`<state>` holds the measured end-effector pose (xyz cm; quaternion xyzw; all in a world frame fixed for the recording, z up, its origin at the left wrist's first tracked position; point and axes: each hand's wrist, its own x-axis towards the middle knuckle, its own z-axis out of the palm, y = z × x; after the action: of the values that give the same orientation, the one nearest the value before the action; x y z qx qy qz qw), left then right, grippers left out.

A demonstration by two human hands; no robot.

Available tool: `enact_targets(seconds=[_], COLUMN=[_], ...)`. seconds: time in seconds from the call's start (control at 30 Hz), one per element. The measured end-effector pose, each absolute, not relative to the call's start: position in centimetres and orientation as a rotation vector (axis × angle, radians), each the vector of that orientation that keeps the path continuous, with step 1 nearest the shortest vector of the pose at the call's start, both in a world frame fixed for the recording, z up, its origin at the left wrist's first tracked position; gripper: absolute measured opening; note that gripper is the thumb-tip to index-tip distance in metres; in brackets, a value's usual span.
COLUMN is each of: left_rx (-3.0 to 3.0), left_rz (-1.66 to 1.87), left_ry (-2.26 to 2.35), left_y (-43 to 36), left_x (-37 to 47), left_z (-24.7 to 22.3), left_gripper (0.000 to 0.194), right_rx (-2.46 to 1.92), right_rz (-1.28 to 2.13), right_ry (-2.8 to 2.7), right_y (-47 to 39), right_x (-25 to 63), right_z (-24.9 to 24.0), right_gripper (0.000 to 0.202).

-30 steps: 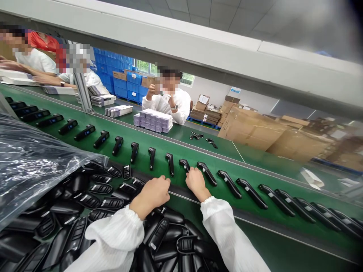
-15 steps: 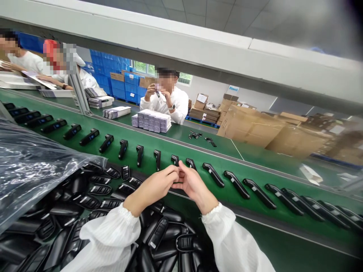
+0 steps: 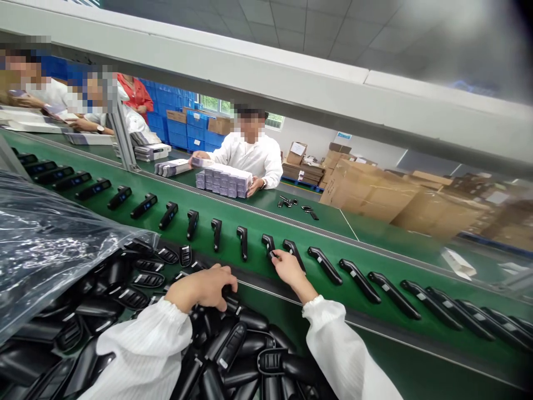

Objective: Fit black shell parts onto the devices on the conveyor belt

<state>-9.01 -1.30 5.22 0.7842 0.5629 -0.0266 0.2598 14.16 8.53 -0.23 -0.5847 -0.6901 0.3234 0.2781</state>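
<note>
Pinching black device [image 3: 267, 243] with right grip [image 3: 275, 256]; left grip [image 3: 229, 295] spread over black covers [image 3: 233, 341].

Grey panelled ceiling [image 3: 312, 28], pale wall [image 3: 377, 149], window [image 3: 210, 104] showing greenery, stacked blue crates [image 3: 177, 133], brown cardboard boxes [image 3: 370, 191], white overhead beam [image 3: 250, 61]

A factory assembly floor, shown by the long green conveyor [image 3: 391, 244] lined with identical devices [image 3: 325, 265].

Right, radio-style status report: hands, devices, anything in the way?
Left hand at black parts, grip unclear. Right hand touching a device. Plastic sheet left, away from both hands.
</note>
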Motion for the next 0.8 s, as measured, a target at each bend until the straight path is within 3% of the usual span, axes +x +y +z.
enact_targets(seconds=[0.17, 0.37, 0.5, 0.57, 0.73, 0.8], left_rx=[2.133, 2.094, 2.109, 2.123, 2.034, 1.967], left_rz=[-0.008, 0.113, 0.236, 0.351, 0.691, 0.707], left_ry=[1.569, 1.656, 1.684, 1.703, 1.661, 1.614], left_y=[-0.6, -0.6, -0.5, -0.4, -0.4, -0.5], left_x=[-9.1, -9.2, -8.7, -8.0, -5.1, -4.2], left_z=[3.5, 3.9, 4.3, 4.4, 3.9, 3.7], left_gripper=[0.036, 0.037, 0.045, 0.047, 0.039, 0.037], right_rx=[-1.796, -1.913, -1.894, -1.722, -0.957, -0.848], right_rz=[0.389, 0.106, 0.059, 0.211, 1.371, 1.609], right_ry=[-2.106, -2.199, -2.122, -2.031, -1.702, -1.365], right_y=[7.6, 8.0, 7.9, 6.9, 2.3, 0.9], right_x=[13.9, 14.1, 14.8, 14.7, 12.0, 10.5], right_z=[-1.3, -2.2, -1.0, -0.2, 0.9, 0.7], right_gripper=[0.048, 0.032, 0.038, 0.041, 0.028, 0.025])
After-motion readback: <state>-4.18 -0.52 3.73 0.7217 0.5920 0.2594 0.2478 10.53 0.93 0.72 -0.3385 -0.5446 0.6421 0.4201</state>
